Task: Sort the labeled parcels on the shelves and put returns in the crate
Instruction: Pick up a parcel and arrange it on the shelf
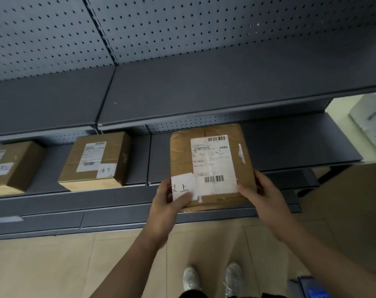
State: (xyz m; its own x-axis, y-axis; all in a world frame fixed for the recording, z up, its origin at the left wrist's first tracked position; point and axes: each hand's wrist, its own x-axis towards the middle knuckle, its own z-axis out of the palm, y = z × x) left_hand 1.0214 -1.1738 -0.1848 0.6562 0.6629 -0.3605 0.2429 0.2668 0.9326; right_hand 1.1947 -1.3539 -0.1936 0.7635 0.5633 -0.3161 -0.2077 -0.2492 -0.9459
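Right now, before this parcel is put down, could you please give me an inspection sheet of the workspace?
Surface: grey shelf, bare on its right part.
Job's things: held parcel with a barcode label, its near end overhanging the shelf front; middle parcel and left parcel, both labeled, stand on the shelf; crate not seen.
Clutter: nothing seen.
Grips: left hand and right hand each hold a near corner of the held parcel.
Cables: nothing seen.
Surroundings: pegboard behind, tan floor, white packages at far right.
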